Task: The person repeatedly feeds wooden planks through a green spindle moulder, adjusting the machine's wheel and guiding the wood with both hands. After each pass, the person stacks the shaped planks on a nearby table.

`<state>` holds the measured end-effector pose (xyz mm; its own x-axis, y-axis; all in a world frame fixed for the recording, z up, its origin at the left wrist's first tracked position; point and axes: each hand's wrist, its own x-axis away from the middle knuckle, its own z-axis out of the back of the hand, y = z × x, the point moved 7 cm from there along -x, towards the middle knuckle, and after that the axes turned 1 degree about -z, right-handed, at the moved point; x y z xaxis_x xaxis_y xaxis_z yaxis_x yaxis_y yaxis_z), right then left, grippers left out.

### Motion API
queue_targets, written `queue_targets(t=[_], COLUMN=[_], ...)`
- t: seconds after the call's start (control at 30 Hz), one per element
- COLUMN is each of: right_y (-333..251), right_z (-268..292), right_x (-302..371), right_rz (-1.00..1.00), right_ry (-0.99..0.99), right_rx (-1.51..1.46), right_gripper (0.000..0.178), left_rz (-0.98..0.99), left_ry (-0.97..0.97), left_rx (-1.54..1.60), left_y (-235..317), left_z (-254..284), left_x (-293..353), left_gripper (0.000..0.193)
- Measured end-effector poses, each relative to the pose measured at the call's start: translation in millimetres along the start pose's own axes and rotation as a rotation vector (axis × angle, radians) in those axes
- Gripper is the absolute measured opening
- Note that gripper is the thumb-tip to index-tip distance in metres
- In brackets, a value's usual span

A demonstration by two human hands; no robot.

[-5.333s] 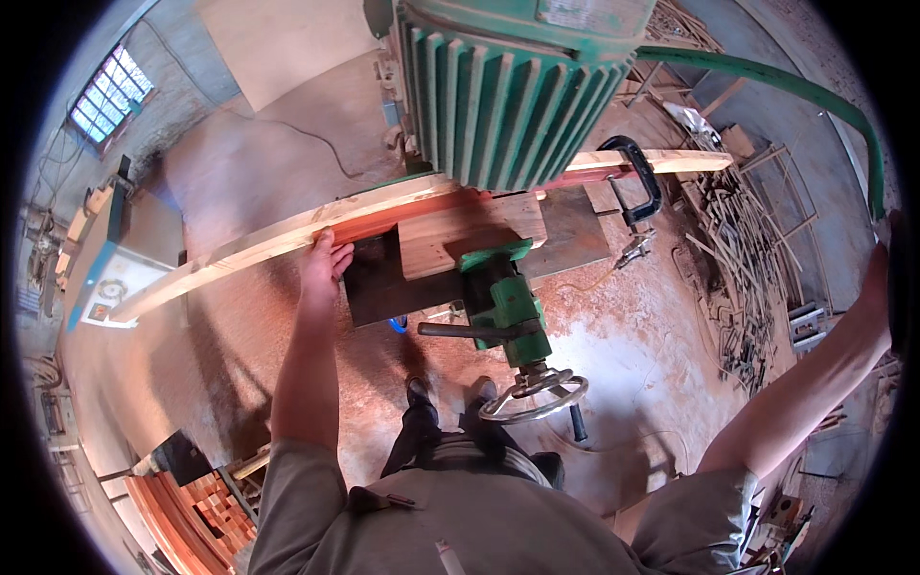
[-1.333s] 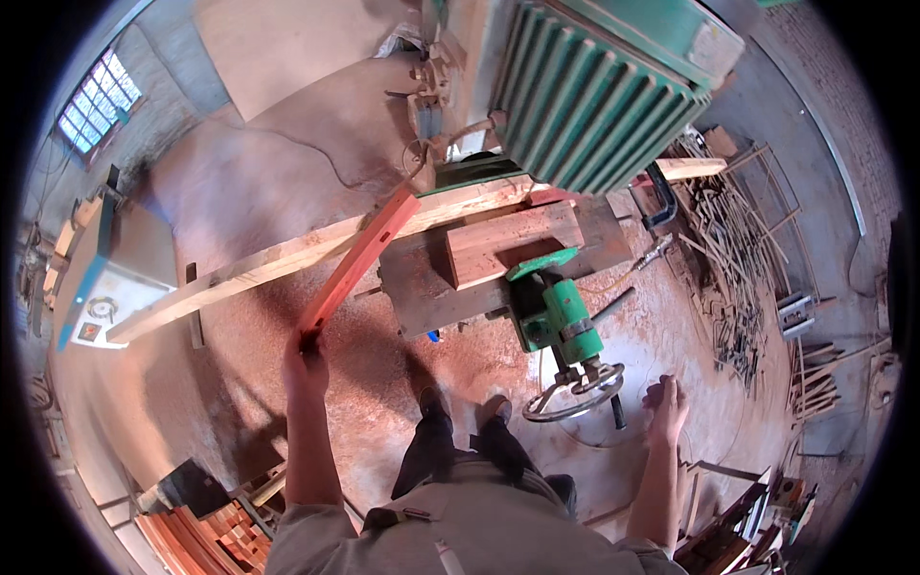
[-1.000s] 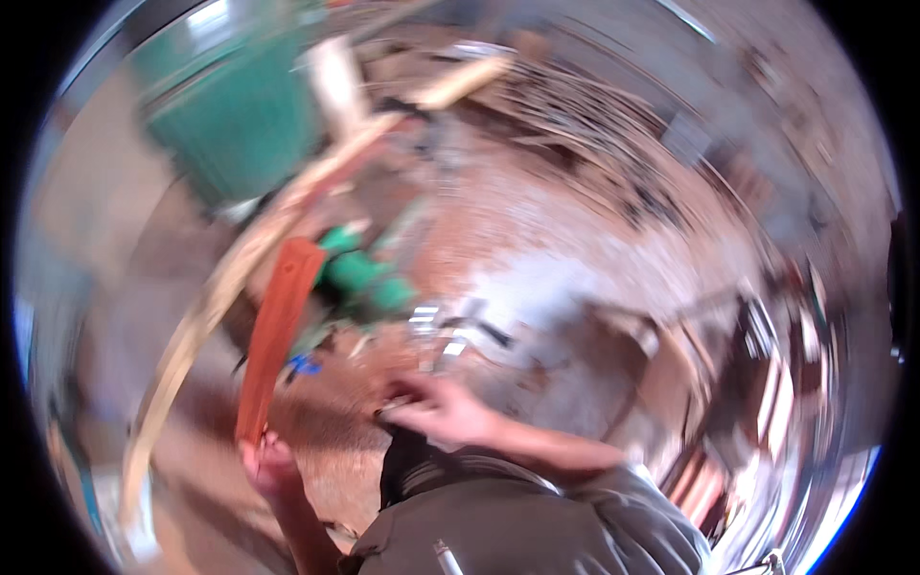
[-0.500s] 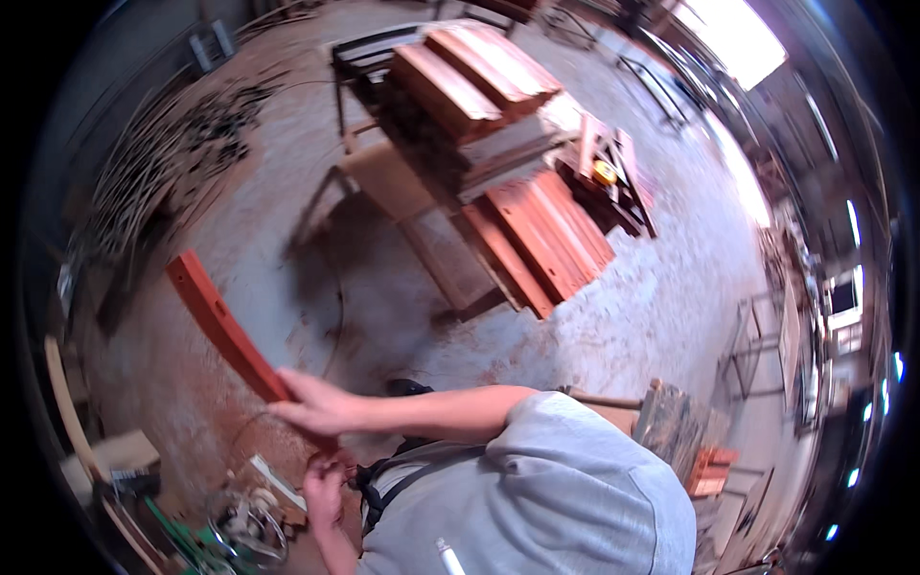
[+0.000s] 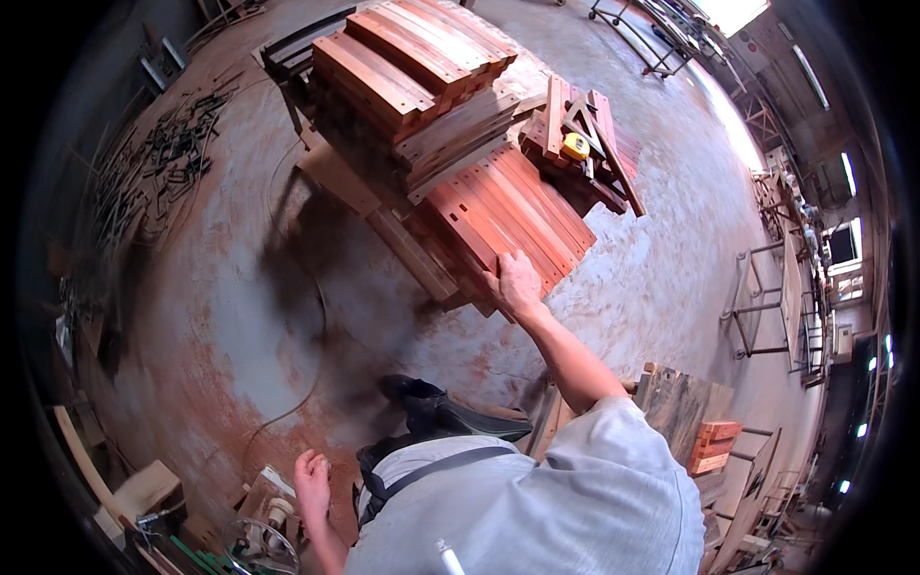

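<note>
My right hand (image 5: 517,285) reaches forward to a row of reddish wooden boards and grips the near end of the outermost slotted board (image 5: 462,218). That board lies alongside the others (image 5: 527,206) on a low stand. My left hand (image 5: 312,477) hangs low at the left beside my body, its fingers loosely bent and holding nothing. Behind the row rises a taller stack of boards (image 5: 422,53), with paler boards (image 5: 455,129) under the reddish ones.
A yellow tape measure (image 5: 575,147) and a triangular square (image 5: 586,123) rest on boards at the right of the stack. Scrap strips (image 5: 172,144) cover the floor at far left. A cable (image 5: 311,374) crosses the floor. Wheeled metal frames (image 5: 762,297) stand at right.
The slotted board has gone from the left, where my hands held it, onto the row of boards. My right hand swung right with it; my left hand let go.
</note>
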<state>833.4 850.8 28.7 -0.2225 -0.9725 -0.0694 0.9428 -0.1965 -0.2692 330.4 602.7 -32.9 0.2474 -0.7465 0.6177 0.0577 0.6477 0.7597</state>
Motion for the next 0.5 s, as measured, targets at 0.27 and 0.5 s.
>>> queue_targets(t=[0.27, 0.5], right_y=[8.4, -33.4], right_z=[-10.9, 2.8], right_x=[-6.3, -11.8], right_rz=[0.025, 0.206], right_ry=[-0.009, -0.102], right_rx=[0.045, 0.186], right_gripper=[0.032, 0.026], left_rz=[0.132, 0.047], left_ry=[0.153, 0.428], left_rx=[0.061, 0.363], left_y=[-58.5, -158.5], left_z=[4.5, 6.7], left_x=[37.2, 106.8], left_gripper=[0.036, 0.037])
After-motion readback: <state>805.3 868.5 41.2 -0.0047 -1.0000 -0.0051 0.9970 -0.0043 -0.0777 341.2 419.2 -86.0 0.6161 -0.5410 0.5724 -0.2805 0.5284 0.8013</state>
